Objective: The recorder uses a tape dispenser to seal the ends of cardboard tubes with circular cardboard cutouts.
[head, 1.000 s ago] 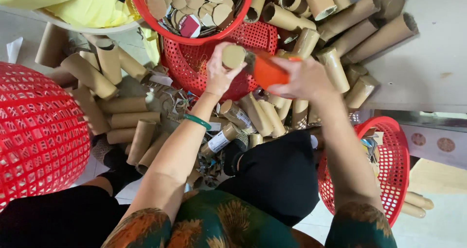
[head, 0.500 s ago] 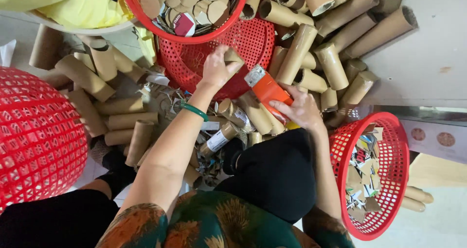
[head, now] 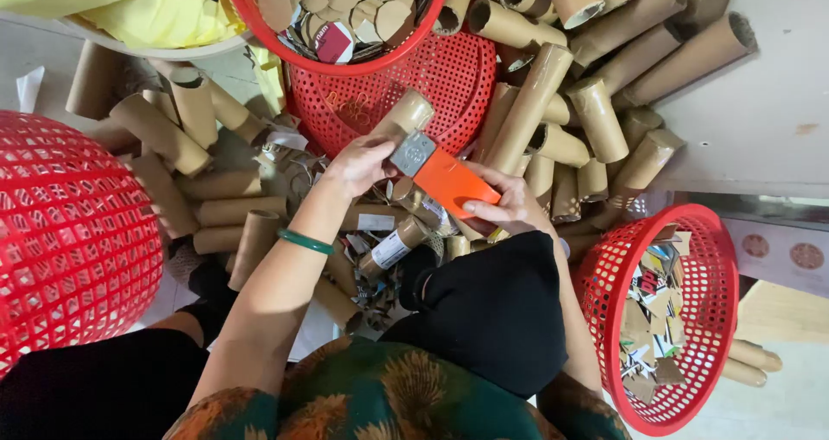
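Down between the knees, over heaps of brown cardboard tubes (head: pixel 527 112): left hand (head: pixel 361 165) curled round one short brown cardboard tube (head: pixel 404 113), fingers pinching it steady above the flat red mesh basket (head: pixel 449 69). Right hand (head: pixel 509 205) gripped around an orange-handled scraper with grey metal head (head: pixel 440 174), head pressed to that tube, probably for peeling. Torn label scraps dumped in the small red basket (head: pixel 717 259) at right.

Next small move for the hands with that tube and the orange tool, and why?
Probably draw the orange-handled tool along the cardboard tube. The left hand holds the tube over the red basket, and the right hand has the tool's metal head right against it. The grip on both looks settled, so the stroke itself seems the likely step.
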